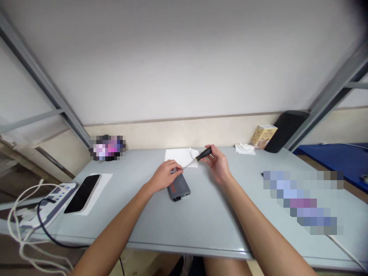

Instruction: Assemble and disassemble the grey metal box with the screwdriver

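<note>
A small dark grey box [180,186] with red lettering and ports on its near end lies flat in the middle of the desk. My left hand [167,174] is closed at the far end of this box, its fingertips close to the tip of a screwdriver [204,154]. The screwdriver has a black handle and a thin metal shaft, slanting down left towards the box. My right hand [217,163] grips the handle between thumb and fingers. Whether the tip sits in a screw is hidden by my left fingers.
Behind the hands lie white paper [175,155] and a white lump [194,153]. At left are a phone [83,193] and a power strip [48,207] with loose cables. Back right stand a yellow carton [262,137], crumpled tissue [245,148] and a black cylinder [286,132].
</note>
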A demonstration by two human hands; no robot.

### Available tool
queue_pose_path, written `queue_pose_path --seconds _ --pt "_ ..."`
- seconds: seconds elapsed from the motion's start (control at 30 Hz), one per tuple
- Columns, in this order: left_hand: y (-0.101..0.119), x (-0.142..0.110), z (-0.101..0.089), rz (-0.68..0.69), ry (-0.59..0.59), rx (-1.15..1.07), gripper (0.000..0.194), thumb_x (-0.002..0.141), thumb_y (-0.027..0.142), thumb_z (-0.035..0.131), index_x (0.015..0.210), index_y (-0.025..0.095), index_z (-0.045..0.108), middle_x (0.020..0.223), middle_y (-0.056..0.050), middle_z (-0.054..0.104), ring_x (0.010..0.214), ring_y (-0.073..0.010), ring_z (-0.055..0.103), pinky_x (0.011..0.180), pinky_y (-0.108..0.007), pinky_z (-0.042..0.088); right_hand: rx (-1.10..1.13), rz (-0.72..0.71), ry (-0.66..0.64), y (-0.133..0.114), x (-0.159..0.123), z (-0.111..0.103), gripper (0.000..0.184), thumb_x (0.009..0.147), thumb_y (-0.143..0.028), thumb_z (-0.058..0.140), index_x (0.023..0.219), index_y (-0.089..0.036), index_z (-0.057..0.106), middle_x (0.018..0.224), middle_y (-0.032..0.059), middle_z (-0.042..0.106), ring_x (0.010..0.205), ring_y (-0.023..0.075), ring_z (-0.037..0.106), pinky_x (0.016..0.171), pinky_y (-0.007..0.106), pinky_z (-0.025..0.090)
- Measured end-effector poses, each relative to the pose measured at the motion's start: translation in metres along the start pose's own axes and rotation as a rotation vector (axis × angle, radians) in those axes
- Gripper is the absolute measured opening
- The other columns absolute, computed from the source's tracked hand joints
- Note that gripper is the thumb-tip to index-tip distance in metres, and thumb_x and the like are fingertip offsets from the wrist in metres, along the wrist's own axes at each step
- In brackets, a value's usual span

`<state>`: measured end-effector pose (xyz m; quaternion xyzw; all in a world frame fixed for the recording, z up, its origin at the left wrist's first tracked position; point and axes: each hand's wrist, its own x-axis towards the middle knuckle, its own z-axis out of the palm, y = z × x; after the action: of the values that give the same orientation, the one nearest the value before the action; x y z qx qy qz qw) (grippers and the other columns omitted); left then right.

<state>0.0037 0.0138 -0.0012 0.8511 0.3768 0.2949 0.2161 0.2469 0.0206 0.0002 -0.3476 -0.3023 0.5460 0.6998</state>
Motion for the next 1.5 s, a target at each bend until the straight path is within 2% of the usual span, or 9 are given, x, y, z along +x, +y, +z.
queue_pose_path --seconds 0.2,0.3,0.43,0.6,1.0,1.27,1.5 --pt "0.0 0.0 0.0 -0.049 0.001 -0.05 0.016 0.101 0.028 0.058 0.095 0.021 0.072 0.1 -0.006 0.072 0.099 -0.0218 0.065 0.092 -0.036 0.051 0.007 -0.002 -0.014 -0.001 0.001 -0.002 0.034 0.078 -0.056 0.083 0.088 -0.026 0.073 0.081 -0.0008 0.055 0.067 0.0137 0.061 0.062 0.027 0.062" --pt "-0.006 0.001 -0.001 -0.106 0.06 -0.037 0.015 0.1 0.027 0.058 0.095 0.021 0.072 0.099 -0.005 0.072 0.096 -0.021 0.065 0.09 -0.035 0.051 0.017 0.0 -0.003 -0.003 0.002 -0.004 0.035 0.078 -0.058 0.082 0.089 -0.026 0.072 0.078 -0.0012 0.055 0.065 0.0138 0.061 0.063 0.029 0.062" --pt "-0.022 0.002 -0.007 -0.192 0.192 0.094 0.014 0.097 0.021 0.059 0.093 0.021 0.073 0.095 -0.005 0.071 0.094 -0.0218 0.063 0.09 -0.036 0.05 0.037 0.008 0.015 -0.003 0.003 -0.004 0.037 0.077 -0.058 0.083 0.089 -0.025 0.072 0.078 -0.0016 0.054 0.064 0.0126 0.06 0.062 0.027 0.062" --pt "-0.042 0.002 -0.014 -0.25 0.251 0.283 0.017 0.099 0.022 0.056 0.095 0.02 0.073 0.099 -0.007 0.073 0.098 -0.0253 0.062 0.094 -0.04 0.049 0.02 0.0 0.026 0.0 0.004 -0.004 0.038 0.076 -0.059 0.083 0.088 -0.025 0.071 0.077 -0.0017 0.055 0.063 0.0128 0.06 0.061 0.028 0.062" --pt "-0.064 0.007 -0.004 -0.267 0.19 0.307 0.023 0.103 0.022 0.054 0.1 0.022 0.077 0.104 -0.008 0.073 0.107 -0.027 0.062 0.098 -0.041 0.049 -0.004 0.012 0.025 0.003 0.004 -0.002 0.034 0.08 -0.057 0.08 0.088 -0.025 0.072 0.08 -0.0008 0.056 0.064 0.0133 0.061 0.06 0.028 0.062" --pt "-0.065 0.007 -0.003 -0.254 0.146 0.303 0.029 0.106 0.024 0.051 0.109 0.023 0.08 0.108 -0.008 0.072 0.11 -0.0264 0.061 0.099 -0.04 0.049 -0.009 0.025 0.034 0.006 0.004 -0.003 0.032 0.077 -0.053 0.082 0.087 -0.024 0.073 0.083 -0.0001 0.058 0.065 0.0128 0.061 0.059 0.026 0.062" --pt "-0.065 0.005 -0.002 -0.211 0.138 0.306 0.031 0.107 0.024 0.049 0.115 0.023 0.079 0.108 -0.008 0.07 0.108 -0.0253 0.061 0.1 -0.04 0.049 -0.031 0.012 0.032 0.007 0.004 -0.006 0.032 0.079 -0.055 0.081 0.088 -0.024 0.073 0.079 -0.0012 0.056 0.063 0.0136 0.06 0.06 0.028 0.062"
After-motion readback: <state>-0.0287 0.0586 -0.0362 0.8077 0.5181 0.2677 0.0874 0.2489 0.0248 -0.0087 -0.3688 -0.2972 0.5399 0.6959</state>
